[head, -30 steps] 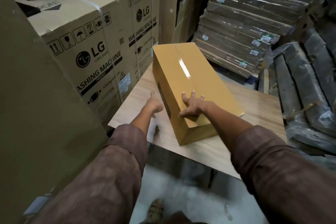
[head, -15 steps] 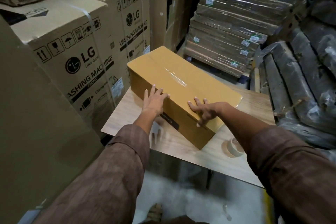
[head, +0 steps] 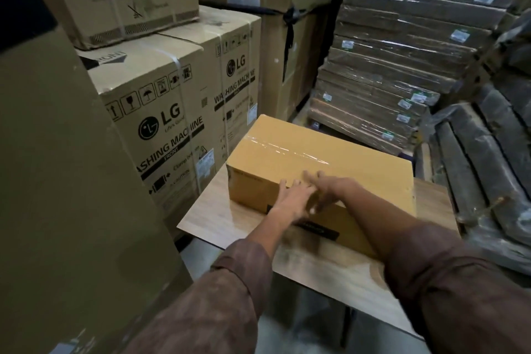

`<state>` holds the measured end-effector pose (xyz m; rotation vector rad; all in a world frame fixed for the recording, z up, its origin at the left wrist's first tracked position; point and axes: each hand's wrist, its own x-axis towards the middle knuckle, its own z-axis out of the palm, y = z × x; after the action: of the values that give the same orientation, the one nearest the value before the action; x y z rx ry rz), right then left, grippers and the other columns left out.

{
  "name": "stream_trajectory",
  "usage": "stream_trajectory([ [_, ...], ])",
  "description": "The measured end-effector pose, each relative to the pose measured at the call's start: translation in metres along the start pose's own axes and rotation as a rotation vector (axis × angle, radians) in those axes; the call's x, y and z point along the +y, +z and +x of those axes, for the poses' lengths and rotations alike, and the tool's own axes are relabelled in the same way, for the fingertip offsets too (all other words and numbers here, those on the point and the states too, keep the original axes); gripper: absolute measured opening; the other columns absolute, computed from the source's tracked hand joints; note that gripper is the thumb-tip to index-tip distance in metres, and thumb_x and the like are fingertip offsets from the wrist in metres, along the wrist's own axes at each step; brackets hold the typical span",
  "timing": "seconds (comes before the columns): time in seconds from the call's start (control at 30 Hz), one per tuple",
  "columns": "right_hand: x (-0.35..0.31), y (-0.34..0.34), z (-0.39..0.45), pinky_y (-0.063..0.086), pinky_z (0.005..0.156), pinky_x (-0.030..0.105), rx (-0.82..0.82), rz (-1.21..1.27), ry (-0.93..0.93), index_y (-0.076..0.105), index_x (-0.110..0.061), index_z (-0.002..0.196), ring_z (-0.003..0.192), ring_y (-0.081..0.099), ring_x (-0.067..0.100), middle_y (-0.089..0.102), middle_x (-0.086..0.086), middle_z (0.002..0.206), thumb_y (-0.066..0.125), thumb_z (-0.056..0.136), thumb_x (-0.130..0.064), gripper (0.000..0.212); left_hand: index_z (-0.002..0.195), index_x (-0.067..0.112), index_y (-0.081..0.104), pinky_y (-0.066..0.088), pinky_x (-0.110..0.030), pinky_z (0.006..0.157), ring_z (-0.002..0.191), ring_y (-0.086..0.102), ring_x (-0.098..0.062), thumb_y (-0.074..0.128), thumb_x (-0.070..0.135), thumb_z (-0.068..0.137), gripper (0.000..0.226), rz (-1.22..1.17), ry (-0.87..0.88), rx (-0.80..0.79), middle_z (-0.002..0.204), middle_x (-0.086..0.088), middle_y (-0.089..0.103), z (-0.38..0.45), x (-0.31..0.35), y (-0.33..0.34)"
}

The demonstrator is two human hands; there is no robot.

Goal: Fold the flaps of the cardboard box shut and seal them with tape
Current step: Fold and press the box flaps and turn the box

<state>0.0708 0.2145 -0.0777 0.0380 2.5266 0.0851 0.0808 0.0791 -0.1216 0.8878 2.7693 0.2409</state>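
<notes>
Head view. The cardboard box (head: pixel 319 172) lies closed on the tabletop (head: pixel 218 215), its long axis running from 10 o'clock to 4 o'clock. A strip of clear tape (head: pixel 287 149) runs along the top seam. The left hand (head: pixel 293 200) rests on the near top edge of the box with fingers extended and holds nothing. The right hand (head: pixel 327 188) lies on the top face just beside it, at 2 o'clock of the left hand, fingers spread; motion blur hides the fingertip detail, but no object is visible in it. Stacked washing machine cartons (head: pixel 161 112) stand at 9 o'clock of the box.

Risk assessment: the near box edge sits close to the tabletop edge. A push toward 6 o'clock could probably slide the box off. Uneven hand pressure could wrinkle or lift the tape.
</notes>
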Motion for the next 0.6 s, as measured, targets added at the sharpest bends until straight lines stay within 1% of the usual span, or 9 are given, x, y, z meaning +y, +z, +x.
stream_trajectory([
  [0.1, -0.031, 0.022, 0.015, 0.021, 0.114, 0.071, 0.010, 0.074, 0.004, -0.012, -0.051, 0.153, 0.149, -0.004, 0.052, -0.017, 0.010, 0.166, 0.077, 0.085, -0.039, 0.113, 0.109, 0.021, 0.077, 0.036, -0.039, 0.109, 0.119, 0.060, -0.025, 0.071, 0.014, 0.080, 0.030, -0.265, -0.053, 0.071, 0.116, -0.004, 0.073, -0.006, -0.023, -0.002],
  [0.13, -0.029, 0.027, 0.020, 0.020, 0.112, 0.074, 0.017, 0.084, 0.016, -0.011, -0.054, 0.152, 0.147, -0.007, 0.056, -0.019, 0.009, 0.166, 0.076, 0.086, -0.040, 0.110, 0.101, 0.021, 0.080, 0.045, -0.033, 0.103, 0.110, 0.066, -0.023, 0.066, 0.009, 0.079, 0.029, -0.395, -0.111, 0.136, 0.107, -0.002, 0.076, -0.010, -0.034, 0.000],
  [0.2, -0.019, 0.027, 0.017, 0.015, 0.115, 0.072, 0.027, 0.062, -0.020, -0.007, -0.050, 0.155, 0.147, -0.004, 0.057, -0.016, 0.015, 0.166, 0.068, 0.093, -0.031, 0.099, 0.096, 0.024, 0.081, 0.051, -0.028, 0.096, 0.100, 0.069, -0.017, 0.060, 0.006, 0.080, 0.033, -0.527, -0.280, 0.291, 0.100, 0.004, 0.078, -0.018, -0.056, 0.001],
  [0.27, -0.010, 0.026, 0.015, 0.008, 0.119, 0.066, 0.038, 0.027, -0.078, -0.001, -0.042, 0.158, 0.148, -0.001, 0.054, -0.012, 0.020, 0.166, 0.059, 0.099, -0.018, 0.088, 0.109, 0.025, 0.076, 0.045, -0.029, 0.099, 0.102, 0.065, -0.012, 0.062, 0.007, 0.087, 0.032, -0.430, -0.438, 0.465, 0.109, 0.006, 0.076, -0.021, -0.075, 0.000],
  [0.33, -0.006, 0.032, 0.018, 0.011, 0.116, 0.070, 0.060, 0.057, -0.090, 0.001, -0.044, 0.158, 0.147, -0.004, 0.056, -0.011, 0.016, 0.166, 0.056, 0.101, -0.014, 0.085, 0.130, 0.024, 0.063, 0.036, -0.036, 0.106, 0.115, 0.058, -0.014, 0.064, 0.013, 0.093, 0.039, -0.395, -0.535, 0.536, 0.130, 0.003, 0.065, -0.017, -0.092, -0.003],
  [0.4, -0.004, 0.038, 0.020, 0.015, 0.113, 0.075, 0.072, 0.080, -0.088, 0.001, -0.047, 0.157, 0.147, -0.007, 0.056, -0.012, 0.012, 0.167, 0.055, 0.101, -0.014, 0.085, 0.146, 0.023, 0.044, 0.025, -0.048, 0.115, 0.140, 0.036, -0.025, 0.067, 0.029, 0.094, 0.057, -0.426, -0.626, 0.485, 0.153, -0.007, 0.039, -0.008, -0.113, -0.005],
  [0.47, -0.003, 0.041, 0.019, 0.016, 0.112, 0.075, 0.083, 0.075, -0.089, 0.001, -0.046, 0.157, 0.148, -0.007, 0.054, -0.012, 0.009, 0.167, 0.055, 0.101, -0.014, 0.085, 0.154, 0.021, 0.030, 0.016, -0.058, 0.118, 0.151, 0.014, -0.039, 0.067, 0.045, 0.092, 0.076, -0.517, -0.698, 0.354, 0.163, -0.016, 0.016, 0.002, -0.133, -0.008],
  [0.53, 0.000, 0.039, 0.014, 0.016, 0.114, 0.073, 0.099, 0.056, -0.084, 0.001, -0.045, 0.158, 0.149, -0.007, 0.050, -0.012, 0.006, 0.168, 0.055, 0.101, -0.014, 0.084, 0.157, 0.020, 0.023, 0.016, -0.061, 0.117, 0.150, 0.018, -0.041, 0.068, 0.049, 0.090, 0.086, -0.642, -0.686, 0.287, 0.163, -0.018, 0.020, 0.010, -0.150, -0.007],
  [0.6, 0.007, 0.038, 0.017, 0.014, 0.115, 0.072, 0.111, 0.056, -0.096, 0.002, -0.044, 0.158, 0.151, -0.008, 0.047, -0.010, 0.004, 0.168, 0.054, 0.101, -0.013, 0.084, 0.155, 0.018, 0.028, 0.022, -0.061, 0.115, 0.144, 0.034, -0.036, 0.071, 0.050, 0.088, 0.086, -0.677, -0.632, 0.290, 0.157, -0.014, 0.037, 0.014, -0.160, -0.007],
])
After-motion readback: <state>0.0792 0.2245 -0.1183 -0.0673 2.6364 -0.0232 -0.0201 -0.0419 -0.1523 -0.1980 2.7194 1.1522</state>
